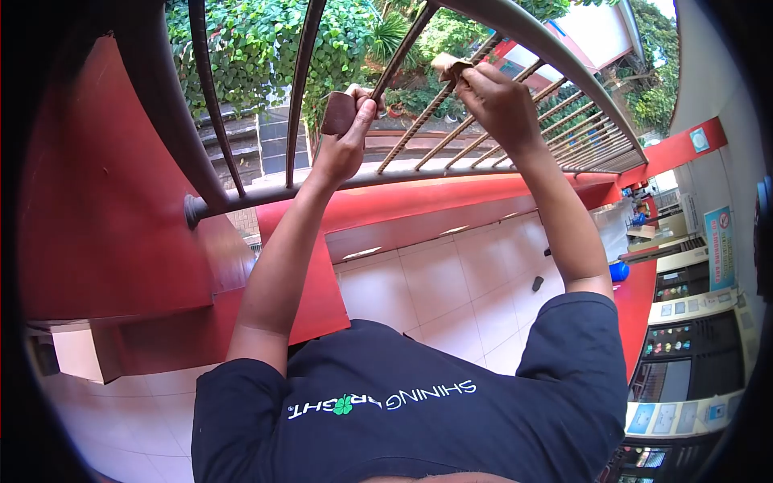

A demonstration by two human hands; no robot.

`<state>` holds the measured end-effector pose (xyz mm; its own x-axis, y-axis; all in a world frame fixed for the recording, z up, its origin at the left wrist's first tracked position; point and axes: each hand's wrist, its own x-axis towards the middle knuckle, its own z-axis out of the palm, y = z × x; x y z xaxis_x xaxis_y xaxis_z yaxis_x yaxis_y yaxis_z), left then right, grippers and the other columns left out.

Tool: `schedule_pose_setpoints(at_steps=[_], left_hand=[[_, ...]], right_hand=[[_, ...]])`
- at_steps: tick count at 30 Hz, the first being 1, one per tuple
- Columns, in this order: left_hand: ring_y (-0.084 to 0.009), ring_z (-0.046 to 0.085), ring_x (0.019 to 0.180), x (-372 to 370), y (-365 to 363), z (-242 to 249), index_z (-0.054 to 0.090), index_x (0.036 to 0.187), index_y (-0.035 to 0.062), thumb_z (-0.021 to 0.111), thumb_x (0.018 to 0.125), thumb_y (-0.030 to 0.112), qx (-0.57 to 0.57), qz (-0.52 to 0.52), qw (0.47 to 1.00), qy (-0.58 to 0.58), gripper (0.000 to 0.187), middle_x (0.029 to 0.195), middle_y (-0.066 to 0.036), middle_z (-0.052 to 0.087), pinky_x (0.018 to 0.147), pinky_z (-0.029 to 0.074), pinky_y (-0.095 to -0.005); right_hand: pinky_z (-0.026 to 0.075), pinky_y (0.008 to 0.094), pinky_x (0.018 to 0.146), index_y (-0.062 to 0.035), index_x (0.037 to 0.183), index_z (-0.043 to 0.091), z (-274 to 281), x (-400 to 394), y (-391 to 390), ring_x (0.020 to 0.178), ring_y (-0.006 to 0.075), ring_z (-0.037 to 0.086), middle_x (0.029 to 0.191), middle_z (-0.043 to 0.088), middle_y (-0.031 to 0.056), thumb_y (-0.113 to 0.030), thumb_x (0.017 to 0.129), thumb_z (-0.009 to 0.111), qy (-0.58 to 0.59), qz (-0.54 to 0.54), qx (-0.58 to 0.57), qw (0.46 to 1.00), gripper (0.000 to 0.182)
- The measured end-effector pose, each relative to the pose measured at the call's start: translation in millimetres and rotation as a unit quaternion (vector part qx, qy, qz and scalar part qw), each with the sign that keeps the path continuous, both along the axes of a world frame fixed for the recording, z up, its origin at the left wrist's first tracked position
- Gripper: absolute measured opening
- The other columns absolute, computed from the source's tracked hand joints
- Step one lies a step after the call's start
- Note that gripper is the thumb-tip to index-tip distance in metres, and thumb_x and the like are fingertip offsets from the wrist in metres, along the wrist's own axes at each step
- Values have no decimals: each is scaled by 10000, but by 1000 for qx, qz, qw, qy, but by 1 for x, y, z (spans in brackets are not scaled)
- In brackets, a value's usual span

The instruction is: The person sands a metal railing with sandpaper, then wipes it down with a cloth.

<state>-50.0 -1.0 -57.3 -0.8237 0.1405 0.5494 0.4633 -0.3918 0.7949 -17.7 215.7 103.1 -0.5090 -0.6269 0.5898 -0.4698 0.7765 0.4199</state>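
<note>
My left hand (346, 145) is closed around a twisted metal bar (397, 55) of the railing. Pinched in it is a brown piece of sandpaper (337, 114), flat and facing me, with the thumb laid along its edge. Farther right and higher, my right hand (499, 105) is closed on a folded tan piece of sandpaper (449, 66) beside another bar (435, 110). Its knuckles face me and the fingertips are partly hidden. Both arms reach forward and up to the railing.
A thick brown handrail (555, 40) curves over the bars, and a lower rail (443, 171) runs beneath them. A red wall (105, 201) rises at left. Plants (266, 48) grow beyond the railing. A small dark object (537, 283) lies on the tiled floor (443, 278).
</note>
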Motion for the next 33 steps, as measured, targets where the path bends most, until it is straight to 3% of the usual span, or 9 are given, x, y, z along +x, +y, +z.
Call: schedule_pose_setpoints(at_steps=[2,8,10,16,18,23,26,30,33], left_hand=[[-70,456,788,-8,5,-4,567,1074,61,453,1088,240,19,12,999,26,212,936,-7,571,716,373,-237],[-43,413,731,-2,4,-5,593,1086,75,453,1089,268,20,11,1000,16,238,909,21,565,631,327,-215],[-69,465,791,-6,12,-5,570,1062,60,454,1089,241,80,1,996,43,217,936,-8,576,694,380,-225],[-136,510,907,-2,7,-4,523,1019,35,438,1091,194,50,-11,998,31,194,988,-56,579,900,417,-306],[-115,498,902,-7,10,-9,557,1055,29,428,1095,211,65,-4,998,25,227,975,-41,577,861,409,-285],[-107,521,896,0,4,-4,557,1098,6,481,1090,145,38,-17,999,6,159,999,-36,589,846,437,-276],[-112,520,908,-4,5,-6,555,1097,7,486,1089,153,39,-27,999,13,162,1005,-38,587,852,435,-278],[-117,528,901,-6,9,-11,555,1080,9,489,1088,150,51,-4,998,22,156,986,-39,588,847,441,-286],[-121,536,900,-6,11,-9,553,1069,9,490,1086,140,59,1,998,16,147,980,-41,589,848,446,-292]], right_hand=[[558,387,528,-130,957,750,24,-11,6,614,267,681,805,671,52,-215,917,748,124,-8,-53,991,95],[552,353,524,-125,960,794,9,1,7,577,243,654,726,665,40,-217,904,764,-5,-30,41,999,112],[563,366,561,-150,991,769,30,-5,5,629,255,674,841,688,17,-249,917,739,123,-23,-25,992,127],[554,353,542,-134,967,799,22,-1,-1,603,231,675,637,643,64,-195,865,789,17,-41,39,998,120],[556,346,540,-146,961,788,38,-5,-5,604,240,685,680,663,65,-201,867,777,106,-3,-89,990,109],[534,328,508,-187,823,733,12,3,-5,588,210,679,748,690,-16,-275,806,827,68,-68,63,993,130],[520,332,501,-181,787,747,37,-12,-1,576,215,669,681,668,-3,-247,802,828,138,19,-90,986,105],[531,348,526,-207,812,758,1,-3,-2,612,212,687,688,667,-8,-294,800,807,65,-74,21,995,101],[525,359,513,-189,801,757,26,-11,0,606,242,684,712,695,5,-298,805,806,131,-36,-63,989,119]])
